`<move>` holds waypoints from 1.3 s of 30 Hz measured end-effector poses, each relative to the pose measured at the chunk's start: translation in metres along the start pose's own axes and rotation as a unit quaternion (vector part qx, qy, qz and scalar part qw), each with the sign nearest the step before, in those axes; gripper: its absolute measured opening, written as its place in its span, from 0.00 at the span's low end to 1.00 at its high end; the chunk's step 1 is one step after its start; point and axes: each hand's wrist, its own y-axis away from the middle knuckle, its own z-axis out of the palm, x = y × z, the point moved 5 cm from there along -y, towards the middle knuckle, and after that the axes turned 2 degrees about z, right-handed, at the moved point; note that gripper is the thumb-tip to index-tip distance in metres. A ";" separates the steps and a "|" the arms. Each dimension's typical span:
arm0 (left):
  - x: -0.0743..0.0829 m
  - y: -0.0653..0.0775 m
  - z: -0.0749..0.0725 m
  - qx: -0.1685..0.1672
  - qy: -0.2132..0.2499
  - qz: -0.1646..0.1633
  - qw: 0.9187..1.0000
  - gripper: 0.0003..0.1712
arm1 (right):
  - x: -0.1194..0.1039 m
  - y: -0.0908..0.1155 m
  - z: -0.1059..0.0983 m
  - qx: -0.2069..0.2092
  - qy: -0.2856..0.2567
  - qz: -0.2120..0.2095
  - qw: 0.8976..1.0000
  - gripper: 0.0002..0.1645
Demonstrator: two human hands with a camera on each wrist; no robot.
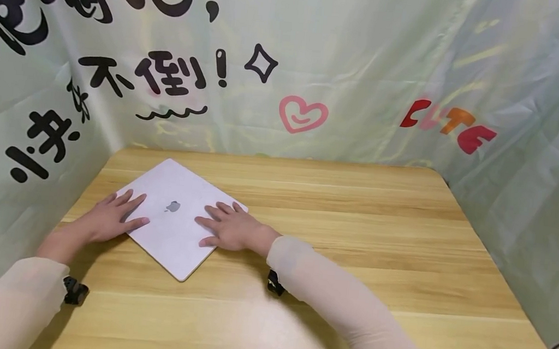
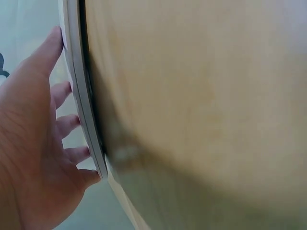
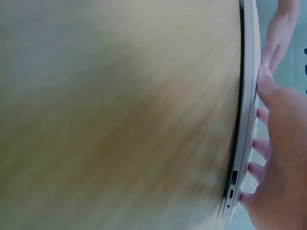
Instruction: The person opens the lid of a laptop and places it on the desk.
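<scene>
A closed silver laptop (image 1: 180, 183) with a dark apple logo lies on the wooden table, turned so one corner points toward me. On its left corner rests my left hand (image 1: 111, 217), fingers spread over the lid. My right hand (image 1: 236, 227) lies on the right corner, its fingers also spread. In the left wrist view the fingertips of the left hand (image 2: 43, 129) touch the lid above the laptop's thin edge (image 2: 84, 91). The right wrist view has the right hand (image 3: 285, 153) touching the lid, with several ports along the laptop's side (image 3: 233, 177).
The wooden table (image 1: 379, 221) extends to the right and toward me. Pale printed cloth (image 1: 368, 50) with black characters, a pink heart and coloured letters hangs behind and at both sides. A black strap device (image 1: 75, 291) sits at the left wrist, another (image 1: 274, 283) at the right.
</scene>
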 end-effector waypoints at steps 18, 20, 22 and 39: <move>0.039 0.021 0.009 0.008 0.015 -0.022 1.000 0.53 | -0.025 0.018 -0.006 0.038 -0.009 0.002 0.999 0.47; 0.042 0.022 0.009 0.010 0.014 -0.024 1.000 0.53 | -0.033 0.019 -0.006 0.041 -0.002 -0.002 0.999 0.48; 0.044 0.023 0.010 0.012 0.010 -0.027 1.000 0.53 | -0.041 0.019 -0.006 0.042 0.003 -0.002 0.999 0.49; 0.071 0.026 0.006 0.005 -0.016 -0.014 1.000 0.56 | -0.052 0.032 -0.001 -0.006 0.039 0.035 0.999 0.53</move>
